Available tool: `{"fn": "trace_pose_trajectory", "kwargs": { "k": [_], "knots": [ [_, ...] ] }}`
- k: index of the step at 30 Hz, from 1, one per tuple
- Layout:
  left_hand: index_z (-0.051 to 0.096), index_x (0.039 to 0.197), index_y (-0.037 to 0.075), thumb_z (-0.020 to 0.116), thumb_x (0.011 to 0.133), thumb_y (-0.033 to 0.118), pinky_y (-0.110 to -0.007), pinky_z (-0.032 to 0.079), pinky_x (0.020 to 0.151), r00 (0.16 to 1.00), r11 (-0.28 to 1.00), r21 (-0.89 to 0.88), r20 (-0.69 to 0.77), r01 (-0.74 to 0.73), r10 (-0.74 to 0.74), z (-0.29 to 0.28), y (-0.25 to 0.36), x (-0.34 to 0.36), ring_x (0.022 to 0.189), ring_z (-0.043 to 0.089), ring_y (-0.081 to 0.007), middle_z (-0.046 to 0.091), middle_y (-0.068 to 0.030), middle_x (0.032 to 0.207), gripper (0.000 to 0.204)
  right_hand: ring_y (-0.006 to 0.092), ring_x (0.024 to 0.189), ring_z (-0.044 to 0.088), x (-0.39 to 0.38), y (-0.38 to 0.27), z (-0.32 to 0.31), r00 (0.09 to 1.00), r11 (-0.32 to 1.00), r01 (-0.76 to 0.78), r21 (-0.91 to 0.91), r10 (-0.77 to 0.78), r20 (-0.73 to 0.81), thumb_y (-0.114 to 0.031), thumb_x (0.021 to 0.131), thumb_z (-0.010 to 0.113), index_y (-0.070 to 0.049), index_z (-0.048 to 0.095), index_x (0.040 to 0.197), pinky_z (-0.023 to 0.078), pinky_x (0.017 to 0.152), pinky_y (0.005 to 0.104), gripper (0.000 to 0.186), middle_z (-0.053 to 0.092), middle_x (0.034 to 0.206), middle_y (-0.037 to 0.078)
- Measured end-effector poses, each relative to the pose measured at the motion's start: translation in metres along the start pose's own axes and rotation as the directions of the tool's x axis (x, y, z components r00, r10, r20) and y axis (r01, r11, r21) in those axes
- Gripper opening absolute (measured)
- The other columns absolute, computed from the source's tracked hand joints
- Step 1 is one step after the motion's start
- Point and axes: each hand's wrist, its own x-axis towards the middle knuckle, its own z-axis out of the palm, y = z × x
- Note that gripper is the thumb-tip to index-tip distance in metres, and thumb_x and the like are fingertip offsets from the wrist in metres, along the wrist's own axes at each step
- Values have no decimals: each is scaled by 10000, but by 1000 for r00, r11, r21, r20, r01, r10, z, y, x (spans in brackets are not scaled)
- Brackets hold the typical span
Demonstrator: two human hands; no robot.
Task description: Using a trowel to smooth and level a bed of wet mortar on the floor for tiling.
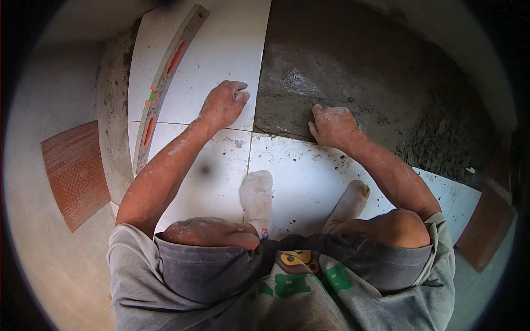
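In the head view, the left hand (223,105) is over a white floor tile (232,49), fingers bent, thumb and forefinger narrowly parted. The right hand (335,126) is at the grey mortar bed's (342,66) near edge, fingers curled; I cannot tell whether they grip anything. Left of both, 1 spirit level (161,83) lies across white tiles.

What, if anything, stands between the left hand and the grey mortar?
Nothing visible does: only some white tile shows between the left hand and the grey mortar. The spirit level lies on that hand's other side, clear of the gap.
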Motion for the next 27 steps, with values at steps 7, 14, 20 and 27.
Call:
{"fn": "trace_pose_trajectory", "kwargs": {
  "k": [7,14,20,27],
  "knots": [
    [623,1175,27,550,906,265,-406,427,983,1000,997,-67,-3,25,-26,-3,-4,-6,1098,571,-347,594,-210,1175,366,357,937,652,2,5,-3,994,999,-52,16,53,-91,-305,893,534,36,578,1090,505,866,449,397,669,965,213],
    [615,1206,48,550,924,271,-369,467,918,1000,1000,16,-10,17,-17,0,-17,-9,986,616,-286,610,-175,1170,365,354,1002,630,0,-2,-12,999,999,-22,29,23,-40,-313,894,525,19,605,1083,492,898,450,391,650,1022,230],
    [622,1182,28,556,907,263,-402,427,987,1000,999,-36,-18,8,-9,-5,-7,-1,1102,575,-342,602,-205,1177,368,352,988,636,-14,-9,-3,1000,999,-13,36,12,16,-291,902,514,0,603,1120,489,905,454,375,658,1010,213],
    [620,1187,28,552,909,261,-399,419,996,1000,999,-45,-31,-6,5,-8,-13,-9,1115,565,-343,596,-207,1184,368,345,931,652,-9,5,-3,998,999,29,-33,-27,52,-295,901,521,-6,599,1092,495,874,455,355,674,927,198]
  ]
}}
